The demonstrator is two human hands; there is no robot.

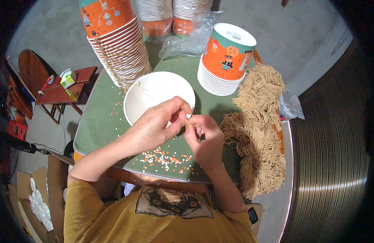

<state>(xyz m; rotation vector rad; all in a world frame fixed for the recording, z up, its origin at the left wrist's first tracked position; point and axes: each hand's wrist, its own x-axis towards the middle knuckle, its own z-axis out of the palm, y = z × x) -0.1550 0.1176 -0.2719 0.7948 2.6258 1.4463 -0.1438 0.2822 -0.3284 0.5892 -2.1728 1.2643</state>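
Observation:
In front of me my left hand [158,119] and my right hand [205,135] meet, fingertips pinched together. Between them runs a short bit of thin tan cord [189,119], partly hidden by the fingers. Just behind them, a white paper bucket [177,83] shows its pale inside, and the hands overlap its near right rim. Another strand of cord [141,87] lies across the bucket's inside. To the right of my right hand, a long heap of tan cord [260,133] is draped along the table's edge.
A tall nested stack of orange buckets with cord handles [122,56] stands back left. An upside-down bucket stack [227,56] stands back right, near clear plastic wrapping [187,40]. Small orange and white paper dots [166,160] litter the green tabletop [98,125]. An open carton [37,202] sits lower left.

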